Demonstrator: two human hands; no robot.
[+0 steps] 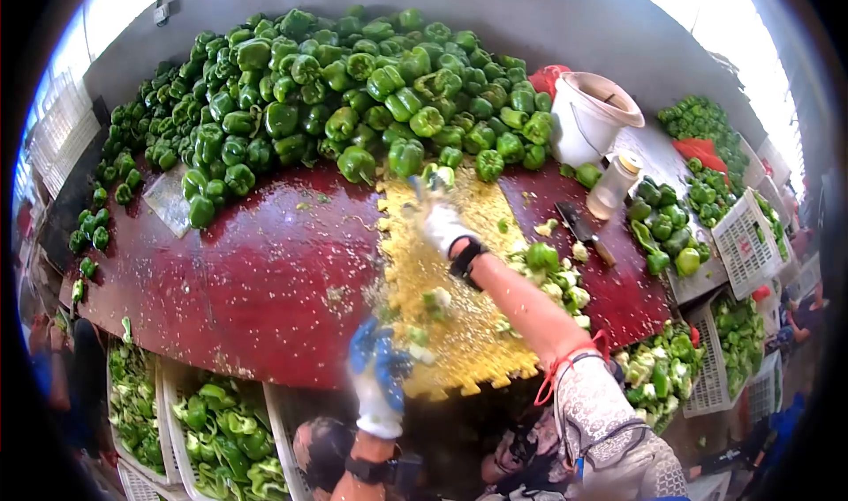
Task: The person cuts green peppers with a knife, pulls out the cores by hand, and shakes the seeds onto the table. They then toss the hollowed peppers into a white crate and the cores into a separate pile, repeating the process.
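Note:
My right hand (435, 214), in a white glove with a black wrist strap, reaches over the yellow foam mat (473, 205) toward the pile of green peppers (353, 86). Its fingers are blurred, beside a pale green cut piece (439, 176); whether it grips that piece is unclear. Near the mat's lower left edge is my left hand (378, 368), in a blue and white glove, smeared by motion. Pale pepper pieces (420, 345) lie just to its right. Seeds are scattered over the mat and the red table (256, 280).
A knife (583, 231) lies right of the mat, near a jar (615, 185) and a white bucket (594, 117). Cut peppers and cores (565, 289) lie by my right forearm. Crates of peppers (225, 439) stand below the table; a white crate (746, 245) is at right.

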